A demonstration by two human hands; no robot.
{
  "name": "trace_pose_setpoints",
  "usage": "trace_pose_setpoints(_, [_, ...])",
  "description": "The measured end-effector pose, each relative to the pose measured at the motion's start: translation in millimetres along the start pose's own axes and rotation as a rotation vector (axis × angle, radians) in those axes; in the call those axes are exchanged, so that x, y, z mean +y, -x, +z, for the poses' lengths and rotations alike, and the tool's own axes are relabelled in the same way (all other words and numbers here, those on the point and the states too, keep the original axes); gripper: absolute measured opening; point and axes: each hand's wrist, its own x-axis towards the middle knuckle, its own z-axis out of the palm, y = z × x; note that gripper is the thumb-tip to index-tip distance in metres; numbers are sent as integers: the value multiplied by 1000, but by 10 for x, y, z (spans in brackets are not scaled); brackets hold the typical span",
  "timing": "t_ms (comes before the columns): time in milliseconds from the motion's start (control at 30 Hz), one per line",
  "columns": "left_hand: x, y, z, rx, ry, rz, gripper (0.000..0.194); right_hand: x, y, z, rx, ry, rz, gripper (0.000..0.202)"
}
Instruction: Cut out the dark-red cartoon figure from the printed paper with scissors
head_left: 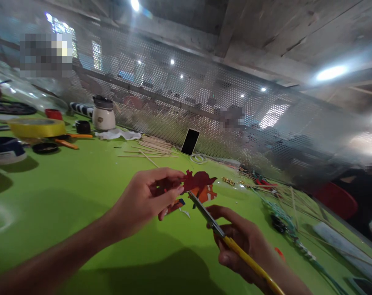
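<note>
Between the thumb and fingers of my left hand (150, 190) is a flat dark red cut-out piece (200, 180) with an irregular edge. My right hand (246, 239) is closed around a slim yellow-handled tool (215, 224) with a long metal, blade-like end. Its tip is at the lower edge of the red piece; whether they touch, I cannot tell. Just under the red piece shows an orange cut-out piece (206, 194). Small orange and dark blue scraps (176, 206) lie below my left fingers, partly hidden by them.
The green table (81, 188) bears thin wooden sticks (155, 145), an upright phone-like dark screen (190, 141), a white jar (104, 116) and a yellow tape roll (37, 128). Gold beads (228, 180) and green cord (284, 211) lie right. A perforated screen (173, 94) stands behind.
</note>
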Motion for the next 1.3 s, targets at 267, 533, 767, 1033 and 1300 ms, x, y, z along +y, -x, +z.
trace_pose_setpoints(267, [175, -27, -18, -56, 103, -105, 18, 124, -17, -95, -16, 161, -214, 35])
trace_pose_setpoints(533, [198, -42, -62, -102, 183, -195, 16, -199, -33, 3, -23, 262, -401, 34])
trace_pose_setpoints(767, [241, -35, -65, -138, 265, -230, 18, -63, 105, -72, -76, 143, -246, 53])
trace_pose_setpoints(1033, [256, -24, -6, -99, 299, -195, 16, 222, 416, -164, 34, 106, -108, 73])
trace_pose_setpoints(1300, [261, -14, -15, -119, 280, -198, 18, 115, 386, -120, 125, 250, -156, 63])
